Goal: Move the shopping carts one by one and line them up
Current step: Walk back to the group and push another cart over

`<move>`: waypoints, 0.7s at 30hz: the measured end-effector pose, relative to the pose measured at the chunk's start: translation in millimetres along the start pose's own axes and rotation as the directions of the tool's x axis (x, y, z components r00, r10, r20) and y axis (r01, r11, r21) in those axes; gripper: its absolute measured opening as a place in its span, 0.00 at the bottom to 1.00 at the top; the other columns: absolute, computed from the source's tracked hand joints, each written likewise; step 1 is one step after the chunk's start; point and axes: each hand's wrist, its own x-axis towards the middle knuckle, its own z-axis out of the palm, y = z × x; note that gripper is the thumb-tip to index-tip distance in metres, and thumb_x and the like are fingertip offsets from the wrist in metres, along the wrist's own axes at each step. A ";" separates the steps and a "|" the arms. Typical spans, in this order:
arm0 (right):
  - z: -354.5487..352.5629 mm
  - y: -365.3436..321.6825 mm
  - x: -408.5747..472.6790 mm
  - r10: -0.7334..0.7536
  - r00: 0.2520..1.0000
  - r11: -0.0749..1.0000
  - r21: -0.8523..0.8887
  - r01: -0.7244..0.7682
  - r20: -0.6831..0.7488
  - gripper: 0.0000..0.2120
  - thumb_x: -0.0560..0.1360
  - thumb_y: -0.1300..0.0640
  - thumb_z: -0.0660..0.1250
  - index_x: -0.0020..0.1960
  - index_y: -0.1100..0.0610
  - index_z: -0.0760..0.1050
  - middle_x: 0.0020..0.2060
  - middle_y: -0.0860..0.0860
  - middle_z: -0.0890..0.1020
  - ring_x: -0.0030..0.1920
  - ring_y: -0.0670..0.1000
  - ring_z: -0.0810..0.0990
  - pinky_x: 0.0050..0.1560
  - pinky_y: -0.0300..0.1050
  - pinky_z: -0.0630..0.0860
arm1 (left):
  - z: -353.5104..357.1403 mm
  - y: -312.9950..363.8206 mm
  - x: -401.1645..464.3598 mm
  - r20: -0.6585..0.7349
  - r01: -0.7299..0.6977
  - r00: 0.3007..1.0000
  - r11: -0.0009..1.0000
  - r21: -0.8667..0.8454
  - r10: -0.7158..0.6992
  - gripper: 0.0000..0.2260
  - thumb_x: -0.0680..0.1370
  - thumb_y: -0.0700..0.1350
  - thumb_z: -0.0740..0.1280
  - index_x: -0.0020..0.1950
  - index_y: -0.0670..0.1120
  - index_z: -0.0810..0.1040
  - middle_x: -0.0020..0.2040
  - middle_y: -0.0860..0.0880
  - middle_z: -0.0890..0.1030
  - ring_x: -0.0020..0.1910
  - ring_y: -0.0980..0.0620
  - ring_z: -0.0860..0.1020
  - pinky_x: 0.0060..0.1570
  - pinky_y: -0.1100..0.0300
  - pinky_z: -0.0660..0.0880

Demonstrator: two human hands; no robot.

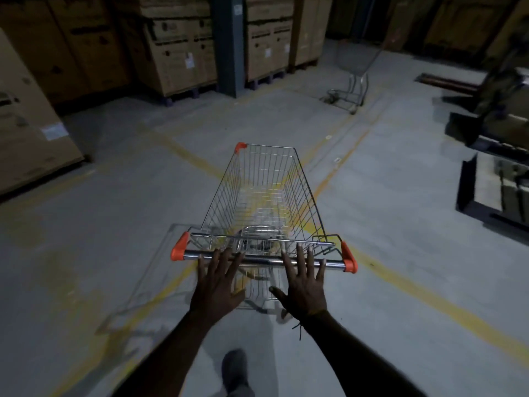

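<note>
A wire shopping cart point(266, 196) with orange corner caps stands right in front of me, its chrome handle bar point(263, 259) nearest. My left hand point(217, 285) and my right hand point(305, 285) hover flat over the bar with fingers spread; the fingertips reach the bar but do not curl around it. The basket is empty. A second cart point(353, 73), dim and partly blurred, stands far ahead to the right near the stacked boxes.
Tall cardboard boxes point(177, 53) on pallets line the back and left, with a blue steel column point(229, 44) between them. Dark equipment point(501, 156) stands at the right. Yellow lines point(429, 296) cross the grey concrete floor. My shoe point(234, 368) shows below.
</note>
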 end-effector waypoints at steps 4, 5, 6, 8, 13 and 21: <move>-6.2 46.3 54.9 0.059 0.998 0.998 -0.028 -0.059 0.000 0.42 0.71 0.29 0.56 0.79 0.49 0.54 0.78 0.59 0.56 0.77 0.63 0.53 0.72 0.68 0.48 | 7.9 15.0 78.4 0.010 -0.047 0.999 0.998 -0.049 0.048 0.47 0.65 0.67 0.67 0.79 0.53 0.54 0.78 0.43 0.60 0.77 0.40 0.55 0.69 0.30 0.53; -9.4 57.0 69.3 0.076 0.997 0.997 -0.035 -0.076 -0.003 0.41 0.71 0.31 0.58 0.79 0.49 0.55 0.77 0.59 0.57 0.76 0.63 0.56 0.71 0.68 0.50 | 9.5 17.6 98.9 0.014 -0.062 0.998 0.997 -0.053 0.063 0.47 0.65 0.67 0.66 0.79 0.53 0.53 0.78 0.43 0.60 0.77 0.40 0.55 0.69 0.29 0.53; -11.7 66.2 83.1 0.101 0.995 0.994 -0.035 -0.101 -0.006 0.41 0.71 0.33 0.62 0.79 0.49 0.56 0.77 0.59 0.59 0.76 0.63 0.57 0.71 0.68 0.51 | 10.8 19.8 119.2 0.019 -0.077 0.997 0.995 -0.059 0.079 0.48 0.65 0.67 0.66 0.79 0.53 0.52 0.78 0.43 0.59 0.77 0.40 0.55 0.69 0.29 0.53; -14.1 79.7 107.5 0.180 0.984 0.984 -0.007 -0.180 -0.005 0.46 0.68 0.37 0.71 0.79 0.49 0.55 0.77 0.60 0.59 0.76 0.64 0.57 0.72 0.66 0.51 | 14.3 23.7 159.4 0.028 -0.111 0.993 0.991 -0.077 0.114 0.48 0.64 0.66 0.66 0.79 0.54 0.51 0.78 0.44 0.58 0.77 0.41 0.54 0.69 0.29 0.53; -18.3 116.2 171.2 0.266 0.964 0.964 -0.012 -0.266 0.002 0.61 0.58 0.39 0.77 0.80 0.51 0.47 0.77 0.63 0.56 0.76 0.66 0.55 0.73 0.62 0.51 | 14.6 30.9 259.1 0.038 -0.187 0.981 0.981 -0.059 0.190 0.47 0.63 0.64 0.67 0.79 0.54 0.55 0.77 0.45 0.62 0.77 0.41 0.56 0.70 0.29 0.52; -29.7 205.3 279.3 0.283 0.955 0.955 -0.118 -0.272 0.086 0.61 0.54 0.34 0.76 0.79 0.51 0.54 0.76 0.65 0.57 0.75 0.67 0.56 0.71 0.67 0.51 | 17.2 48.4 402.5 0.013 -0.264 0.964 0.963 -0.054 0.265 0.45 0.65 0.62 0.69 0.79 0.56 0.54 0.75 0.46 0.66 0.75 0.41 0.62 0.70 0.31 0.50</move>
